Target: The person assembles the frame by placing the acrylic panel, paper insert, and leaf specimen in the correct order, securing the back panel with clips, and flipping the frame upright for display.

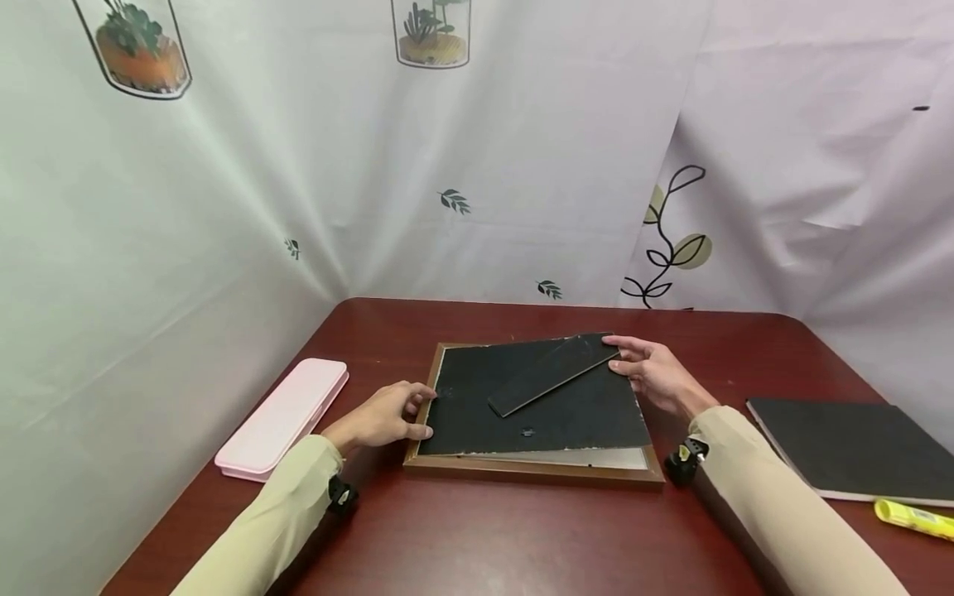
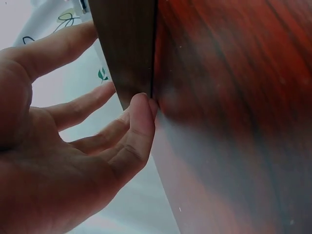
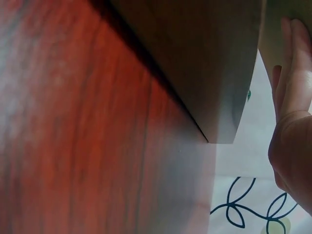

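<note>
A brown wooden picture frame [image 1: 532,473] lies face down on the table, its black backing board [image 1: 462,422] raised along the right side and tilted. A hinged stand strip [image 1: 551,382] crosses the board's back. At the frame's left side my left hand [image 1: 387,414] holds the edge, thumb near the front corner. The left wrist view shows curled fingers [image 2: 139,126] against the frame's side, low by the tabletop. My right hand [image 1: 656,377] grips the board's raised right edge near the far corner. In the right wrist view its fingers [image 3: 297,68] lie against the board.
A pink pencil case [image 1: 286,414] lies at the left of the reddish-brown table [image 1: 514,538]. To the right are a black-covered book [image 1: 857,447] and a yellow highlighter [image 1: 913,518]. A white printed curtain [image 1: 522,165] hangs behind the table.
</note>
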The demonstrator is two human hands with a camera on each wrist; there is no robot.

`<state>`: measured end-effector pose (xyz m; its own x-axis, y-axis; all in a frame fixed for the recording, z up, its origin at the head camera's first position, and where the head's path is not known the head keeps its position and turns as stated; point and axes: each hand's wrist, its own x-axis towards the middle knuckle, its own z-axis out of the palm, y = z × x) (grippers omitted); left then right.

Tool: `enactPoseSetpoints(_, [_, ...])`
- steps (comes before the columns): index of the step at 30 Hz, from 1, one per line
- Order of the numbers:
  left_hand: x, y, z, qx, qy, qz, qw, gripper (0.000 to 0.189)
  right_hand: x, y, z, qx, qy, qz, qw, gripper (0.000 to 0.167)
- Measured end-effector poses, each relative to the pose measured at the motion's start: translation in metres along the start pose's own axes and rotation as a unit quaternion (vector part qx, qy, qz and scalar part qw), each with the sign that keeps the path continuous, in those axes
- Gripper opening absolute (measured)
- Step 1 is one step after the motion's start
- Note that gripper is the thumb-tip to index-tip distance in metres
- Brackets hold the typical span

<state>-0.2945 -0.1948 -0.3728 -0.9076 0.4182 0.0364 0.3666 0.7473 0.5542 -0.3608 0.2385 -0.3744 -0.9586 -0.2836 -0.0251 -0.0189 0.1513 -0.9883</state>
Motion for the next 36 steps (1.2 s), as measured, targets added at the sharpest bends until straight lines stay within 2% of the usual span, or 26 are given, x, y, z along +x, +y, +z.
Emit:
enactPoseSetpoints(7, [0.000,0.002,-0.004,0.026,0.006,0.011,0.9996,0.050,0.003,0.001,0.003,-0.030,0.002,0.000,0.9995,0.062])
enactPoseSetpoints(10, [0.001,0.003,-0.004,0.034,0.002,0.017,0.9993,0.050,0.003,0.002,0.005,-0.086,0.013,0.000,0.9962,0.063])
enactPoseSetpoints(14, [-0.001,0.002,-0.001,0.043,-0.008,0.010,0.9990,0.051,0.002,0.004,0.009,-0.164,0.014,0.011,0.9862,0.063])
enactPoseSetpoints(20, [-0.001,0.004,0.002,0.062,-0.013,0.013,0.9979,0.050,0.005,0.003,0.012,-0.234,0.017,0.010,0.9720,0.059])
enactPoseSetpoints(25, [0.003,0.010,0.000,0.086,-0.018,0.003,0.9961,0.050,0.009,-0.002,0.010,-0.320,0.035,0.000,0.9467,0.055])
enactPoseSetpoints(30, [0.005,0.012,-0.002,0.093,-0.019,0.000,0.9955,0.050,0.012,-0.005,0.009,-0.377,0.037,-0.021,0.9253,0.053])
enactPoseSetpoints(36, [0.007,0.014,-0.003,0.101,-0.018,0.012,0.9947,0.049,0.012,-0.005,0.005,-0.387,0.011,-0.021,0.9219,0.055])
